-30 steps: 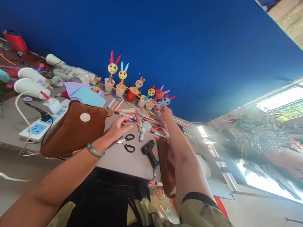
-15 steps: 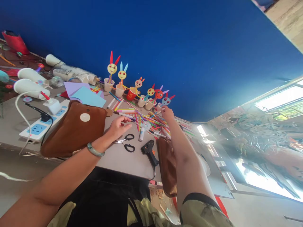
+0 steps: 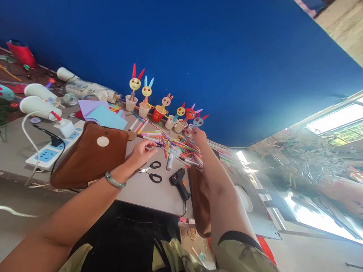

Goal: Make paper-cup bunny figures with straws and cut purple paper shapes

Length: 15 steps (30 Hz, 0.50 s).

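Note:
My left hand (image 3: 141, 152) hovers with fingers loosely spread over the grey table (image 3: 141, 189), just above the black-handled scissors (image 3: 151, 170) and beside a brown pouch (image 3: 90, 155). It holds nothing. My right hand (image 3: 199, 135) reaches far forward to the last paper cup (image 3: 189, 129) in a row of paper-bunny cups (image 3: 147, 98), fingers touching the blue-faced bunny (image 3: 199, 121). Whether it grips the cup I cannot make out. A heap of coloured straws and pens (image 3: 176, 145) lies between the hands. A black glue gun (image 3: 179, 181) rests near the table's front edge.
A white power strip (image 3: 48, 153) with cables sits at left, with white cylinders (image 3: 38, 105), coloured paper sheets (image 3: 100, 113) and stacked cups (image 3: 90, 90) behind. A second brown pouch (image 3: 200, 200) lies under my right forearm. A blue wall (image 3: 227, 56) backs the table.
The view has shifted slightly. Both hands stay almost where they were; the right hand remains at the last bunny cup.

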Each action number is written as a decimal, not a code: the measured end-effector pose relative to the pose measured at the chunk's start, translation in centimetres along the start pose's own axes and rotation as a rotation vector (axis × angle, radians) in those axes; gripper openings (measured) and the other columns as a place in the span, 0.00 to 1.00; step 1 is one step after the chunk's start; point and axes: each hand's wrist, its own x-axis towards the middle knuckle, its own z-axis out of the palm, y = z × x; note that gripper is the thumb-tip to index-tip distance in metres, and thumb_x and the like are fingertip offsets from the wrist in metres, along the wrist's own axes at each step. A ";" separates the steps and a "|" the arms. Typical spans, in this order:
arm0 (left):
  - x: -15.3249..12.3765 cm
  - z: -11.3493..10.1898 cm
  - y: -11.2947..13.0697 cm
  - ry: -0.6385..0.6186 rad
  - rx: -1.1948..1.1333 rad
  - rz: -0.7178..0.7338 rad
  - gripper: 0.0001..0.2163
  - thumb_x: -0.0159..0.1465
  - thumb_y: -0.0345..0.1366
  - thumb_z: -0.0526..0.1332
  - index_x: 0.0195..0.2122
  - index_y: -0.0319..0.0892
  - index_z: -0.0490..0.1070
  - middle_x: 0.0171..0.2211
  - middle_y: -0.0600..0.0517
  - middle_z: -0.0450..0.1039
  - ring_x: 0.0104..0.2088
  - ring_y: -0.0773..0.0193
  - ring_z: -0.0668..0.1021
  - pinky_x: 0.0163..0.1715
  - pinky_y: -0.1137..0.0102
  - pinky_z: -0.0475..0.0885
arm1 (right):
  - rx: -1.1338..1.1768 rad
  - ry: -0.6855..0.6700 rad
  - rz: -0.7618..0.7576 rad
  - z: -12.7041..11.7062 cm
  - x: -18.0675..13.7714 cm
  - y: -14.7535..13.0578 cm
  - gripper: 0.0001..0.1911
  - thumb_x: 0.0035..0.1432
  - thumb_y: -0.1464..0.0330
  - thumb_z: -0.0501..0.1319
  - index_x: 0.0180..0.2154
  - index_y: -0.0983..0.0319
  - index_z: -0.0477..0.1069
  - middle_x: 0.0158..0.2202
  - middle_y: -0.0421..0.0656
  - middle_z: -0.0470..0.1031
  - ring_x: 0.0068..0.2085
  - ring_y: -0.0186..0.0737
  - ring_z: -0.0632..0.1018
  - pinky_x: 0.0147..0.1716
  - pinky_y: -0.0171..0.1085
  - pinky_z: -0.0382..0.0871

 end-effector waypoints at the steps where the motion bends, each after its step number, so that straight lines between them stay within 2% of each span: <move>1: 0.0 0.0 0.0 -0.001 -0.002 0.001 0.09 0.51 0.36 0.67 0.33 0.42 0.77 0.39 0.47 0.81 0.40 0.57 0.79 0.39 0.64 0.73 | 0.002 0.000 -0.003 0.1 0.0 -0.1 0.16 0.68 0.63 0.52 0.49 0.60 0.75 0.39 0.51 0.83 0.41 0.48 0.80 0.40 0.38 0.67; 8: -0.2 -0.1 0.1 -0.010 0.009 -0.011 0.09 0.53 0.37 0.66 0.35 0.42 0.78 0.40 0.47 0.81 0.41 0.57 0.79 0.41 0.64 0.73 | 0.013 0.024 0.004 -0.2 -0.4 0.0 0.21 0.66 0.63 0.55 0.58 0.62 0.70 0.45 0.53 0.82 0.47 0.52 0.80 0.41 0.40 0.69; 15: -0.1 0.0 -0.3 0.002 -0.017 0.001 0.09 0.52 0.36 0.66 0.35 0.41 0.78 0.39 0.47 0.80 0.39 0.58 0.79 0.37 0.66 0.75 | 0.042 0.068 -0.004 -1.4 -3.0 -0.7 0.20 0.64 0.67 0.52 0.55 0.65 0.71 0.43 0.52 0.82 0.42 0.49 0.80 0.40 0.39 0.70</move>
